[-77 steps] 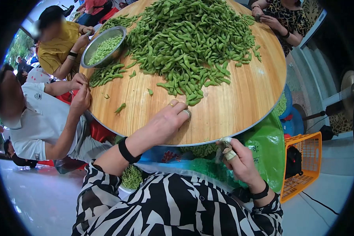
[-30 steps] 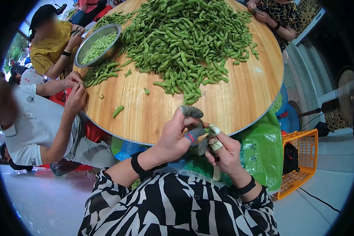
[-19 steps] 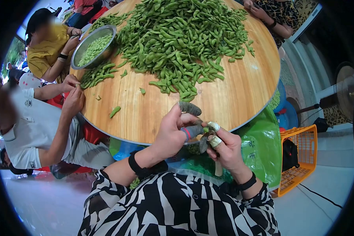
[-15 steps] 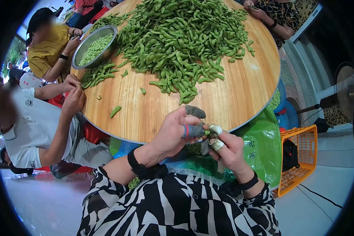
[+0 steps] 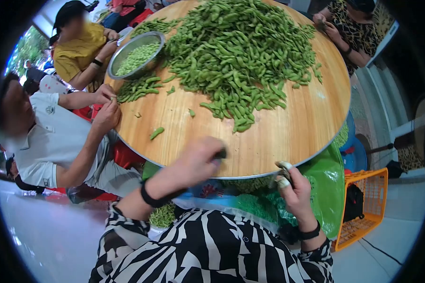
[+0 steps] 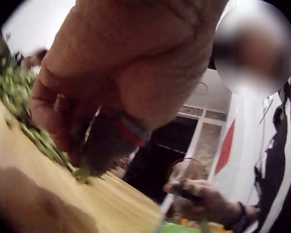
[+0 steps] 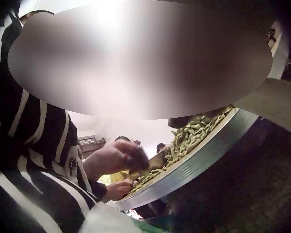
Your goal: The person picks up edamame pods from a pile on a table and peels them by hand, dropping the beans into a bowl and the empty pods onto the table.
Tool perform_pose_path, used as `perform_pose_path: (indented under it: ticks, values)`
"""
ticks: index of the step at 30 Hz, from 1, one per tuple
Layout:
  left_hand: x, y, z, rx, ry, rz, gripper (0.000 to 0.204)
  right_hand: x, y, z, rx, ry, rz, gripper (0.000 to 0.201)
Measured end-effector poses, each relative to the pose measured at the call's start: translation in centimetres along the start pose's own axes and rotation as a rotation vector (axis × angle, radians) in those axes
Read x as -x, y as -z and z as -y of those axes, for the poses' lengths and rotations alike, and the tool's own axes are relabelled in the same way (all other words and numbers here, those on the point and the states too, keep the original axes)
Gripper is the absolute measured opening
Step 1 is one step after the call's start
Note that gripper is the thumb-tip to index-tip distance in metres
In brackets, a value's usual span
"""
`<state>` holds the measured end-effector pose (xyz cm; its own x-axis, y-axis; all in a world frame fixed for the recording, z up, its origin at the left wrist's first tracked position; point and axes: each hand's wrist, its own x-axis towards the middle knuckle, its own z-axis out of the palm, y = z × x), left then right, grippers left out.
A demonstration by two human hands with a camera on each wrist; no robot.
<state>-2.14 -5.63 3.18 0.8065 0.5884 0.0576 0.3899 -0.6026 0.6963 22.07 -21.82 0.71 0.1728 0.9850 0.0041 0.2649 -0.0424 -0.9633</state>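
Observation:
My left hand (image 5: 198,160) hovers, motion-blurred, over the table's front edge, short of the tip of the green soybean pod pile (image 5: 236,52). Grey-green covers sheathe its fingertips; in the left wrist view a red band circles one cover, and a bit of green shows right at the fingertips of the left hand (image 6: 106,97). I cannot tell whether it holds a pod. At the near right rim, my right hand (image 5: 295,188) has its fingers bent, with pale wrap on thumb and forefinger. Something dark shows between those two in the left wrist view of the right hand (image 6: 211,199).
A metal bowl (image 5: 157,54) of shelled beans stands at the far left of the round wooden table (image 5: 297,127). Stray pods lie near it. Other people sit left and far right. A green bag (image 5: 328,188) and an orange crate (image 5: 363,207) stand right of me.
My hands were together around a pod half a second ago; now they are apart. The left has moved left and up over the table, the right has shifted right.

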Motion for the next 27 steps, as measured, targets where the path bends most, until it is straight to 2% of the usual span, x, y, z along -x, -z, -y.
perform_pose_path:
  ticks: [2,4,5,7,9,11,12,16,18,19,20,21,22,23,25,27]
  values:
    - [2.1,3.5,2.4,-0.491,0.021,-0.091,0.022,0.3,0.7,-0.2,-0.024,-0.01,-0.026,0.031]
    - [3.2,6.2,5.1,-0.669,0.099,-0.062,0.02,0.4,0.7,-0.4,-0.04,-0.012,-0.023,0.031]
    - [2.7,6.7,5.7,-0.675,0.106,-0.064,0.02,0.4,0.7,-0.3,-0.046,-0.028,-0.022,0.03]
    - [1.3,7.4,6.3,-0.308,0.102,-0.157,0.019,-0.1,0.1,0.5,-0.016,-0.029,0.024,0.03]
    - [-0.5,7.2,7.0,-0.341,0.089,-0.125,0.022,-0.5,-0.6,1.0,0.102,0.095,0.109,0.03]
    - [-2.1,6.4,8.5,-0.364,-0.127,-0.111,0.027,-0.8,-1.1,1.6,0.126,0.128,0.146,0.03]
    - [-2.5,6.1,8.8,-0.433,-0.113,-0.072,0.03,-0.9,-1.2,1.9,0.129,0.132,0.179,0.03]
    - [-3.2,5.4,9.2,-0.368,-0.044,-0.099,0.024,-1.1,-1.6,2.1,0.061,0.105,0.229,0.03]
    - [-3.2,4.7,8.4,-0.179,0.09,-0.061,0.021,-1.1,-1.5,2.5,0.026,0.081,0.223,0.031]
    - [-3.2,4.2,7.2,-0.176,0.079,-0.052,0.021,-1.2,-1.4,2.9,-0.101,-0.003,0.233,0.033]
    - [-2.9,3.5,5.8,0.048,0.137,-0.065,0.016,-1.3,-1.4,3.1,-0.228,-0.091,0.244,0.035]
    - [-2.6,2.9,4.4,0.273,0.2,-0.076,0.013,-1.4,-1.5,3.4,-0.226,-0.101,0.234,0.035]
    - [-2.7,2.3,3.5,0.397,0.269,-0.029,0.017,-1.8,-1.7,3.7,-0.277,-0.122,0.232,0.038]
    - [-2.7,1.6,2.5,0.402,0.261,-0.018,0.017,-2.1,-2.0,4.0,-0.328,-0.14,0.226,0.041]
    - [-2.5,0.1,0.1,0.84,0.233,-0.092,0.017,-2.5,-2.6,3.7,-0.382,-0.181,0.217,0.043]
    - [-2.5,-0.9,-1.5,0.901,0.264,-0.062,0.021,-2.6,-3.1,3.0,-0.539,-0.19,0.203,0.044]
